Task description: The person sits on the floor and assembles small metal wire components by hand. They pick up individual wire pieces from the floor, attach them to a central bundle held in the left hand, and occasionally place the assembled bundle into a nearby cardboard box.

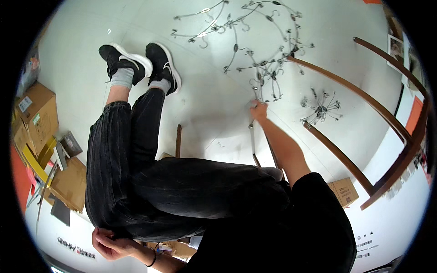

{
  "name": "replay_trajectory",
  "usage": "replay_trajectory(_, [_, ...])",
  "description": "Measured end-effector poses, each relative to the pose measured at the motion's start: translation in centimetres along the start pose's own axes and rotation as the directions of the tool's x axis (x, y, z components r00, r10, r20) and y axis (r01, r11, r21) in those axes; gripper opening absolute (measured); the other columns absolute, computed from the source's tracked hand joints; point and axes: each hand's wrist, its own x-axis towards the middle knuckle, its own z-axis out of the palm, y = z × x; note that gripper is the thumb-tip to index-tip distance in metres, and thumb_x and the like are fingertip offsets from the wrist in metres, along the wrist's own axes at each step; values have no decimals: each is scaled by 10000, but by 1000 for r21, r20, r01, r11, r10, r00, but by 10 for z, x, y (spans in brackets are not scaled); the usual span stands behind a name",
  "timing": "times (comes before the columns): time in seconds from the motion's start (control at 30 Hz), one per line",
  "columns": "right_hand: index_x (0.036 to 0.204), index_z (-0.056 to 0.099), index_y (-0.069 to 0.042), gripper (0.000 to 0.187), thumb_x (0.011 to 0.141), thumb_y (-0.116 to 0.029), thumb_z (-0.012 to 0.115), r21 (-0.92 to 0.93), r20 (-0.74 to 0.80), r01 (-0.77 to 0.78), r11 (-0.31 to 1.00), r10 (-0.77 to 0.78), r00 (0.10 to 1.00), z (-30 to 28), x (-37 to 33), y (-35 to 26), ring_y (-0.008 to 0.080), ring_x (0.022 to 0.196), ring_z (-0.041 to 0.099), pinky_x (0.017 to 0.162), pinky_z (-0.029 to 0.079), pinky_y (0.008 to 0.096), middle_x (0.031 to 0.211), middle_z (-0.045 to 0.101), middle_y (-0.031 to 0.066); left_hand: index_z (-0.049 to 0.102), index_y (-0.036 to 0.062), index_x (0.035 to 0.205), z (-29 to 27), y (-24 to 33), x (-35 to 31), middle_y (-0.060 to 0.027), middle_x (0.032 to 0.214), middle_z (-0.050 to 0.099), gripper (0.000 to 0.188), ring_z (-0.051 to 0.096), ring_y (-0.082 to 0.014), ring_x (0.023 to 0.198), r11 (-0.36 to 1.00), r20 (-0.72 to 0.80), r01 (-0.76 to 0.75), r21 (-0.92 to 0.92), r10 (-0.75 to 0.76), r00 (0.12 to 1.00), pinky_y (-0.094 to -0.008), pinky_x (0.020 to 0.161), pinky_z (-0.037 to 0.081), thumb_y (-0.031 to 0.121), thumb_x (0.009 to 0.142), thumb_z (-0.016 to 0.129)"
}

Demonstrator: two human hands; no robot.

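My right hand [258, 111] reaches down with its fingers closed, at the near end of a loose spread of metal clip hangers [261, 75]. A thin silver bar [252, 139] with a dark end runs down from beside the fingers and looks like one hanger's bar; blur hides the exact grip. The hangers have hooks, dark round middles and small clips, and several overlap on the floor. Against my black trousers [191, 186] rests my left hand [110, 245], fingers curled, with nothing visible in it. A dark band circles that wrist.
A wooden-legged piece of furniture [391, 118] stands on the right, one leg end near a spiky cluster of clips [321, 108]. Cardboard boxes [38, 113] are stacked at the left, and another small box [343, 192] sits at the right. My shoes [161, 63] are on the pale floor.
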Motion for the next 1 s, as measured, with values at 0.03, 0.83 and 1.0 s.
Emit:
replay_trajectory(0.03, [1135,709,-86,401,774,-257,676,-2,-52,78,997,-78,996,0,19,2,358,1222,571,1032,461,480,1181,667,246,681,-77,984,0,-3,0,-53,719,542,250,405,-105,615,1000,7,-3,31,3,1000,-261,566,303,134,1046,562])
replay_trajectory(0.83, [1212,613,-85,228,1000,-139,550,-93,397,412,907,-345,850,-98,-137,-122,435,833,673,700,534,480,912,698,235,689,-58,983,-4,-22,-20,-96,822,644,317,529,-140,632,939,-193,70,338,-4,981,-250,579,405,217,1031,540])
replay_trajectory(1.0, [1178,636,-57,209,995,-143,581,49,431,443,895,-419,799,-90,-142,-144,406,790,677,688,529,433,875,697,219,688,-63,1006,-9,-24,-40,-140,898,690,289,615,-195,718,961,-293,52,272,31,955,-263,633,482,185,1027,542])
